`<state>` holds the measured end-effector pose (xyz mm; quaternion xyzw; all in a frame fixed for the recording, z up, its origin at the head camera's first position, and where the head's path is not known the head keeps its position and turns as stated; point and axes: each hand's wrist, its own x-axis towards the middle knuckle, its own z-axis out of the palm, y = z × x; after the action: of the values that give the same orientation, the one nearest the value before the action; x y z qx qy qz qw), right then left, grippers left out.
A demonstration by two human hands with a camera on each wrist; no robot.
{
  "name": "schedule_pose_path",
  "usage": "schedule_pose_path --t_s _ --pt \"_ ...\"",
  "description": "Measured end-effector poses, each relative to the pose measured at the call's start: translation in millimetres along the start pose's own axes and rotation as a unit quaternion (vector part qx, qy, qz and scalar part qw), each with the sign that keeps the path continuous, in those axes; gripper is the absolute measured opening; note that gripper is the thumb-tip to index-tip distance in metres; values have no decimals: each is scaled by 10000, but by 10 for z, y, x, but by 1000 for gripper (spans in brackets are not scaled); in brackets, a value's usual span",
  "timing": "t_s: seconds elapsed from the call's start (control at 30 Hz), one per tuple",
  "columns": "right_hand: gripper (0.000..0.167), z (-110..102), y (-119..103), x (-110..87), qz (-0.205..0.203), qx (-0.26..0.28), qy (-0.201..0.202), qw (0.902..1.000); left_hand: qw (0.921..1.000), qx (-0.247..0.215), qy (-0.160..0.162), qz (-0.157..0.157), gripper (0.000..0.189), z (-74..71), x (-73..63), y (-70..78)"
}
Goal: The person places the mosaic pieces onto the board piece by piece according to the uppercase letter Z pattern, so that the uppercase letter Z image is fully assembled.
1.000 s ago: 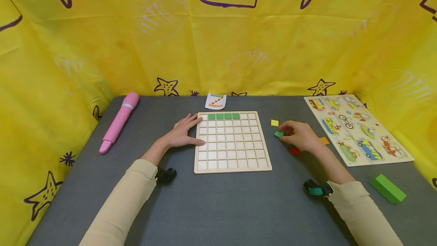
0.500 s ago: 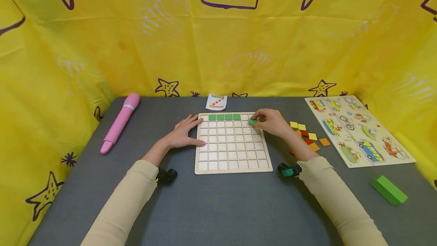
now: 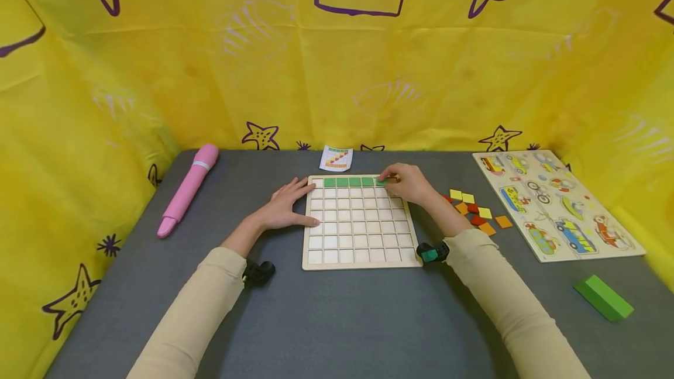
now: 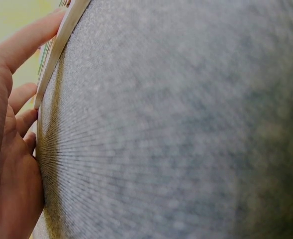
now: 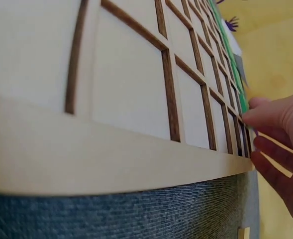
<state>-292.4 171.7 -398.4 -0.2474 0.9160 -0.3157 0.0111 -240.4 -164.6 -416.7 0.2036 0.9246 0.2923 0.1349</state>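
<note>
A wooden grid board [image 3: 361,268] lies on the dark grey table. Several green square tiles [image 3: 342,182] fill cells of its far row. My right hand [image 3: 409,184] pinches one more green tile [image 3: 380,182] between thumb and fingers, at the sixth cell of that row. In the right wrist view its fingertips are right at the board's far right corner. My left hand [image 3: 284,204] is spread at the board's left side, with thumb and fingers reaching over the edge. The left wrist view shows the left fingers [image 4: 34,42] against the board's rim.
Yellow, red and orange tiles [image 3: 485,213] lie loose to the right. Behind the board is a small pattern card [image 3: 336,158]. A pink stick-like object [image 3: 189,190] lies at left; a picture puzzle board [image 3: 558,203] and a green block [image 3: 604,297] are at right.
My right hand has carried the green tile left from the loose tiles to the board's far row, uncovering the loose tiles. My left hand has stayed at the board's left edge.
</note>
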Motion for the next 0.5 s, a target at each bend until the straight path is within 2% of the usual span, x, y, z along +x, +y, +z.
schedule_pose_path --t_s 0.2,0.5 --pt "20 18 1 -19 102 217 -57 9997 10000 -1 -31 -31 98 2 8 11" --pt "29 -43 19 -155 367 600 138 9974 10000 -12 -6 -26 98 0 5 8"
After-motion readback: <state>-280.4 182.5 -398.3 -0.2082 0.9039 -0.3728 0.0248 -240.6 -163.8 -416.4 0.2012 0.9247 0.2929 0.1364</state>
